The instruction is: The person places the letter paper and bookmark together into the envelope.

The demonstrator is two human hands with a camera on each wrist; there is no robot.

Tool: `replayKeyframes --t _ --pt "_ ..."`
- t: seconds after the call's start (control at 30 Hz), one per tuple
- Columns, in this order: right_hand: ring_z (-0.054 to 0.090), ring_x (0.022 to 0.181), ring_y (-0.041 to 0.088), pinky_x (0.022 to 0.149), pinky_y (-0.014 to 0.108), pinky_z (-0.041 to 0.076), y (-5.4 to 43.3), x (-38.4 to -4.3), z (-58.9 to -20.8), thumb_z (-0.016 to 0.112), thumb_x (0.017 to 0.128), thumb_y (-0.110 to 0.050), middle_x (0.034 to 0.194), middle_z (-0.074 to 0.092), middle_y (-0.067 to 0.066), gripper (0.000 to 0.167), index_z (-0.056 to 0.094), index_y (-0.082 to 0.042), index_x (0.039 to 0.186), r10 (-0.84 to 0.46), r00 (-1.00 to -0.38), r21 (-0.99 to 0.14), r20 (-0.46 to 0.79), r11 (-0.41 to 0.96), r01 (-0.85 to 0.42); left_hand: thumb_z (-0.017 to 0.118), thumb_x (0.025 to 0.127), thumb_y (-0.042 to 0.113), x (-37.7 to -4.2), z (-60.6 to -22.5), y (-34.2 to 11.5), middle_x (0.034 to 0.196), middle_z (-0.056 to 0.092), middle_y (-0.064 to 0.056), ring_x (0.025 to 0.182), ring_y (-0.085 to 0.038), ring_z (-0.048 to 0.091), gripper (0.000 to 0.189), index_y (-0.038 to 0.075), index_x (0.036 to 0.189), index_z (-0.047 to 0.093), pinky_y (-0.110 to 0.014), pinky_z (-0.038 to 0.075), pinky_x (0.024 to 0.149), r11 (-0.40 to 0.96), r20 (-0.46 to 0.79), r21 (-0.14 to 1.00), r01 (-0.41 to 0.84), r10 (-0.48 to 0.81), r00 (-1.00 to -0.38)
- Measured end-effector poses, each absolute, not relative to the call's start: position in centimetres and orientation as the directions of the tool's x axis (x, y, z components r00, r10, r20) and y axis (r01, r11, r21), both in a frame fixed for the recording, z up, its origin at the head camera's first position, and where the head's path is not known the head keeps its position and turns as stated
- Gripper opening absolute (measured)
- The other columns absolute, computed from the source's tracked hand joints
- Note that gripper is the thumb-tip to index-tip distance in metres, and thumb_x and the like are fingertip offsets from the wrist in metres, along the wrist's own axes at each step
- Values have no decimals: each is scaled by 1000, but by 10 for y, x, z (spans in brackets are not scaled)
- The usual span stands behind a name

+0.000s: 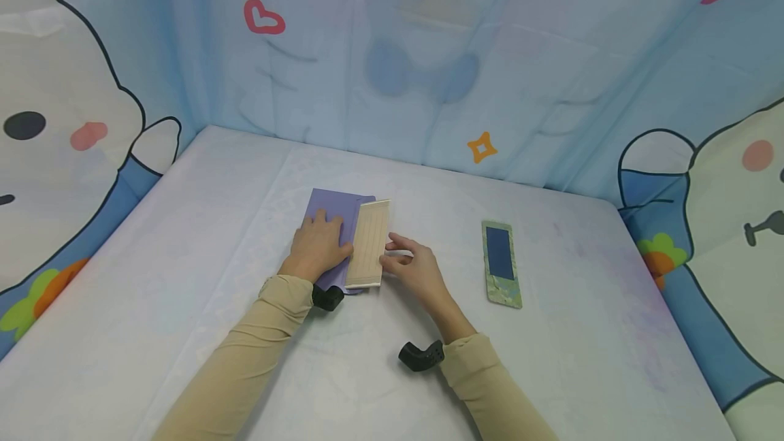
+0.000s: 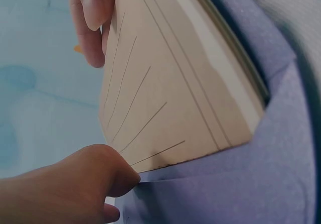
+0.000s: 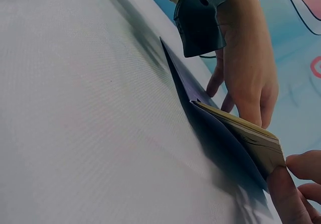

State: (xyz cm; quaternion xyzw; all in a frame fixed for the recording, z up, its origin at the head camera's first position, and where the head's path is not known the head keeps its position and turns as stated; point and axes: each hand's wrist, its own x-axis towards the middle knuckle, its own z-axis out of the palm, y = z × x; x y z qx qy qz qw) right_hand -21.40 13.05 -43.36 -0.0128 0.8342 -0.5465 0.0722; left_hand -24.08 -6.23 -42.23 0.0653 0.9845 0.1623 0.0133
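"Sleeves (image 1: 239,346) cross the table (image 1: 582,373), white-clothed; blue curtain (image 1: 539,73) at twelve. Grip?"
"Left hand (image 1: 315,247) rests spread on the folder (image 1: 331,200), mid-table; right hand (image 1: 418,267) pinches the pad (image 1: 369,243), folder's three-o'clock side."

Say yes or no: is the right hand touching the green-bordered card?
No, the green-bordered card lies on the white table, apart from the right hand, which pinches the cream pad.

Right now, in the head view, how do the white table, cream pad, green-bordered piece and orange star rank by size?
1. White table
2. Cream pad and green-bordered piece: too alike to rank
3. Orange star
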Motion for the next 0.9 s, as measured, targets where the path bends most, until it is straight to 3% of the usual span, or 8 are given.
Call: replayKeyframes --t 0.37,0.63,0.9 --pt "68 103 24 78 29 56 127 -211 -432 69 84 -9 125 63 9 53 54 -9 134 -102 -992 -866 -68 500 8 58 85 34 -240 -421 -62 139 42 -25 123 -45 45 55 6 132 52 -55 44 95 941 -12 314 126 137 -991" --pt "68 101 22 73 29 56 128 -210 -428 67 87 -18 121 66 6 46 57 -11 132 -113 -992 -816 -46 578 -28 57 85 33 -240 -421 -62 139 42 -24 123 -44 45 54 6 132 52 -55 44 95 938 -15 323 125 137 -990" --pt "69 97 21 73 30 55 134 -212 -424 64 89 -19 119 68 7 47 55 -8 133 -149 -988 -822 -23 566 -66 57 86 34 -239 -419 -63 136 43 -24 122 -43 45 54 6 131 53 -55 45 93 938 -16 325 124 137 -990"
